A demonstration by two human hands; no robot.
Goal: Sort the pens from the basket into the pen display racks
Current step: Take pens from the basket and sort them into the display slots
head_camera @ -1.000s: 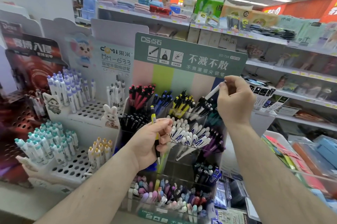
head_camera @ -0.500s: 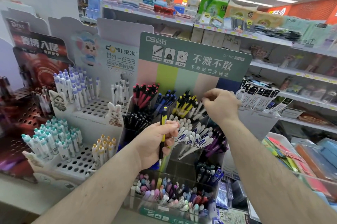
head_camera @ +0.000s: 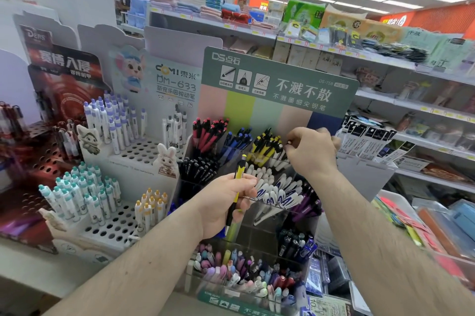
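My left hand (head_camera: 226,202) grips a yellow and black pen (head_camera: 239,170) upright in front of the clear tiered pen rack (head_camera: 257,236). The rack holds red, blue, yellow, black, white and purple pens, sorted by compartment, under a green header card (head_camera: 277,84). My right hand (head_camera: 311,151) is over the rack's top right compartment, beside the yellow pens (head_camera: 264,146). Its fingertips pinch the dark end of a pen (head_camera: 289,141) that stands among the white pens; the pen's body is hidden. No basket is in view.
A white perforated stand (head_camera: 138,151) to the left holds purple-capped, teal-capped and yellow-capped pens. A red perforated stand (head_camera: 46,161) is at the far left. Store shelves (head_camera: 411,107) run behind and to the right, with stationery trays (head_camera: 437,225) at the lower right.
My right hand came down from the header card with the white pen and lowered it into the top right compartment. My left hand kept hold of the yellow pen.
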